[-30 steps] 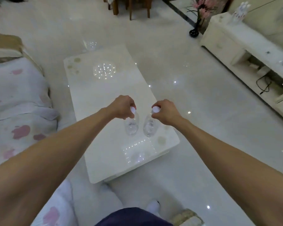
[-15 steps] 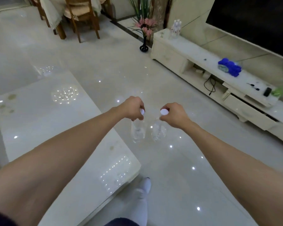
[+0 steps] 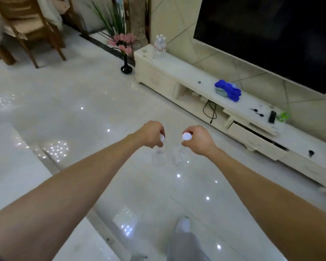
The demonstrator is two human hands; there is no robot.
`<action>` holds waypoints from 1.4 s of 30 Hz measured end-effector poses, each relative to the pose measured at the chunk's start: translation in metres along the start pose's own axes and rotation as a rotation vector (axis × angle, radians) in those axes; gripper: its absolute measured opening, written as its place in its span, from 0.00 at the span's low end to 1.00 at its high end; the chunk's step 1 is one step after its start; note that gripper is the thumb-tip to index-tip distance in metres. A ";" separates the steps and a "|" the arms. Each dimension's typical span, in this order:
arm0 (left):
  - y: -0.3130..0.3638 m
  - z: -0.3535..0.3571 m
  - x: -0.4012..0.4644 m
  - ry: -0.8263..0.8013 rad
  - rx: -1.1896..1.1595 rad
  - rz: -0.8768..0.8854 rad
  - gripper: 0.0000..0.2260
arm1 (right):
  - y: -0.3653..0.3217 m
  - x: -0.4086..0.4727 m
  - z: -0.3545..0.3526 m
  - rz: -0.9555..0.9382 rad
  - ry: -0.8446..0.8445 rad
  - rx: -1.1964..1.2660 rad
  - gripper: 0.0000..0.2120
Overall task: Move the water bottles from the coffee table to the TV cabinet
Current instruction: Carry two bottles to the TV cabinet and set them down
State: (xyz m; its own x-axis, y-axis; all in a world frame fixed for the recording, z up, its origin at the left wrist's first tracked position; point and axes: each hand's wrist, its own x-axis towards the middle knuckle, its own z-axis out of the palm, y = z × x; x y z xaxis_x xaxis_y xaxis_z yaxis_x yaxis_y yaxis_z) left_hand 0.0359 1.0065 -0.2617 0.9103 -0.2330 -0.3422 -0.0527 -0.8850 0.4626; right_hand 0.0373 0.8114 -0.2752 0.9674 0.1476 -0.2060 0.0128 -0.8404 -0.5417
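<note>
Each hand (image 3: 151, 134) (image 3: 199, 140) dangles a clear, white-capped bottle (image 3: 159, 155) (image 3: 179, 156).

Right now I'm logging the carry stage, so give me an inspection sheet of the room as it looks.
Surface: TV cabinet top is pale; bare stretch between its left end and the middle.
Job's things: one clear water bottle hangs from the left hand, another bottle from the right hand, both over the floor; more bottles already stand on the cabinet's left end.
Clutter: blue bundle, dark remote, small green item and small dark bits on the cabinet.
Grippers: both hands closed around the white-capped necks.
Cables: black cable dangles in the cabinet's open shelf.
Surroundings: glossy floor, coffee table at left, black vase with pink flowers, wooden chair, dark TV.
</note>
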 end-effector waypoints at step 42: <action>-0.226 -0.457 0.871 -0.009 -0.005 -0.218 0.20 | -0.132 1.017 -0.088 0.116 -0.220 0.011 0.13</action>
State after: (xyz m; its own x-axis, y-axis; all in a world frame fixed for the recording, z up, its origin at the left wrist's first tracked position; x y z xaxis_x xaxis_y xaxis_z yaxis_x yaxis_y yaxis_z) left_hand 1.0286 1.1878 -0.2902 0.8960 -0.0401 -0.4423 0.1472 -0.9128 0.3810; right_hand 1.0418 1.0263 -0.3417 0.8838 0.1610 -0.4393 -0.0992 -0.8531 -0.5123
